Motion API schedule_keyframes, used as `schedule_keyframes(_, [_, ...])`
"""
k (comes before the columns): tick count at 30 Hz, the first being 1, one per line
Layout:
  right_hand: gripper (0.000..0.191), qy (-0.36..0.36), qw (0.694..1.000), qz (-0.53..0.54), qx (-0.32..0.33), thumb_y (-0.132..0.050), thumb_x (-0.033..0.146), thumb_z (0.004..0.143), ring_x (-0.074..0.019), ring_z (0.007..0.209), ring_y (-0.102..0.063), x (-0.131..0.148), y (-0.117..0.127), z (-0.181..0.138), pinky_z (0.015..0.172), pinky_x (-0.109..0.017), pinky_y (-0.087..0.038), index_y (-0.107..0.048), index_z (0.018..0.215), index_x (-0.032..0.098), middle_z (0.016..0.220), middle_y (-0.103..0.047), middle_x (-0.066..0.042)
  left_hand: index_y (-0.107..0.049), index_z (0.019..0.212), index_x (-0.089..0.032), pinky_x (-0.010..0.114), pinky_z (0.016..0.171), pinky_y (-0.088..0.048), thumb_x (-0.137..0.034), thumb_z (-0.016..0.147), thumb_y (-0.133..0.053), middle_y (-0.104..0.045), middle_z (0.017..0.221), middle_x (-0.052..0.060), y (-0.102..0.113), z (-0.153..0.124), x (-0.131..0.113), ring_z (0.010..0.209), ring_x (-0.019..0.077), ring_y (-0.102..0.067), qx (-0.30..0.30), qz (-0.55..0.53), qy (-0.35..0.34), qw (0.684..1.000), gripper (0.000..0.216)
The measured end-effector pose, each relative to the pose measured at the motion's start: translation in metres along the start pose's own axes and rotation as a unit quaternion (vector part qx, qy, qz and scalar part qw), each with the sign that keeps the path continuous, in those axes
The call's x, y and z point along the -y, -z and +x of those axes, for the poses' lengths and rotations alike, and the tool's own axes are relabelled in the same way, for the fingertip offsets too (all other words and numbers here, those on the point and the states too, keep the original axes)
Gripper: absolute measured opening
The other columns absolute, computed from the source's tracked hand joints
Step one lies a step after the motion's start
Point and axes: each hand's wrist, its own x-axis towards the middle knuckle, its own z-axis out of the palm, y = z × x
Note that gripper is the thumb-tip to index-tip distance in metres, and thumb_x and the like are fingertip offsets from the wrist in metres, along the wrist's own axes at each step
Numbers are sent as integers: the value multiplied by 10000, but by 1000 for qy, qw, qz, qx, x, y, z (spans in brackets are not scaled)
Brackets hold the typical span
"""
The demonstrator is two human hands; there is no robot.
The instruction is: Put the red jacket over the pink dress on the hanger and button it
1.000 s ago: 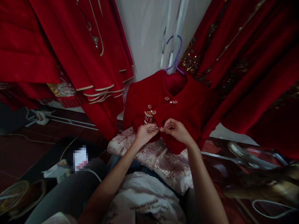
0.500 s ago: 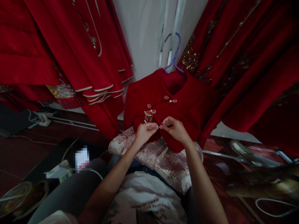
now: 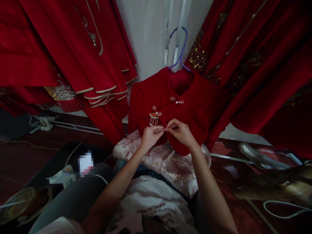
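A smooth whitish wall [image 3: 143,35] stands at the back, crossed by upright pale metal strips [image 3: 181,13]. Rows of red garments [image 3: 31,42] hang to either side, covering much of it. The floor [image 3: 19,162] is dark reddish tile with thin joint lines, and slim pale rails [image 3: 78,126] run low along its left side. The light is dim, with the upper right corner nearly black.

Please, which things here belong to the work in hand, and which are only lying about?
Seems part of the work:
left hand and right hand, pinching a small shiny ornament
red cloth jacket
slim purple hanger at its neck
shiny pink-and-white patterned cloth beneath

Just around:
red hanging garments with pale edging
looped white cable
white boxy plastic block
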Motion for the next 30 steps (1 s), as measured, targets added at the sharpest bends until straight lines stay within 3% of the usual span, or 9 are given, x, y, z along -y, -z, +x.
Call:
schedule_keyframes(11, [59,14,999,2,32,-586,191,824,-140,755,-651,4,0,-1,702,-254,-493,-640,835,211,807,-691,-7,-748,832,-165,247,667,-543,-147,717,-671,-743,767,40,10,4,-12,677,146,-681,20,122,-39,992,140])
schedule_keyframes(16, [81,16,999,-48,17,-572,178,827,-146,749,-648,0,-6,0,713,-272,-501,-644,841,212,812,-690,-15,-732,820,-169,226,662,-513,-124,707,-659,-725,751,19,11,6,-6,669,124,-651,31,120,-38,992,142])
schedule_keyframes(21, [117,-14,994,-103,44,-626,212,829,-172,801,-675,14,25,-9,746,-308,-542,-694,924,222,947,-715,-48,-685,860,-163,209,660,-492,-88,722,-609,-716,815,18,21,14,-10,665,100,-625,-43,125,-36,991,175])
schedule_keyframes(23, [136,-22,994,-103,-6,-612,263,859,-174,832,-686,25,49,-17,729,-295,-559,-699,958,227,984,-718,-47,-677,871,-164,203,646,-479,-110,751,-589,-713,847,22,28,15,-16,659,94,-611,-72,122,-49,989,158])
schedule_keyframes(26, [170,-34,988,-123,-84,-621,340,870,-172,801,-696,35,79,-28,700,-289,-573,-704,968,229,935,-731,-41,-681,873,-170,206,657,-470,-139,783,-575,-708,867,20,34,13,-21,671,96,-604,-64,133,-72,986,142])
schedule_keyframes(30, [196,-16,980,-127,-152,-631,381,864,-188,834,-698,31,88,-30,700,-303,-575,-705,962,229,952,-734,-51,-717,902,-221,215,631,-430,-158,788,-601,-669,806,-9,26,4,-18,629,96,-567,-26,247,-71,966,174])
